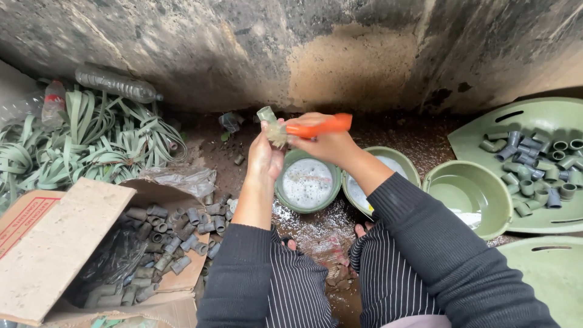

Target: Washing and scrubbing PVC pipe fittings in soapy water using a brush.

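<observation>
Up above the soapy bowl, the left hand pinches a small pipe fitting so the right hand, clamped on an orange brush, can scrub it while suds drip down.

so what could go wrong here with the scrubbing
1. The left hand pinches a small pipe fitting by its end while the brush in the right hand works on it; wet and soapy, it could slip out and drop into the foamy bowl or onto the dirt.
2. The bristles sit close to the left fingers, so a stroke may scrape them.
3. Suds may flick toward the cardboard box and soften it.
</observation>
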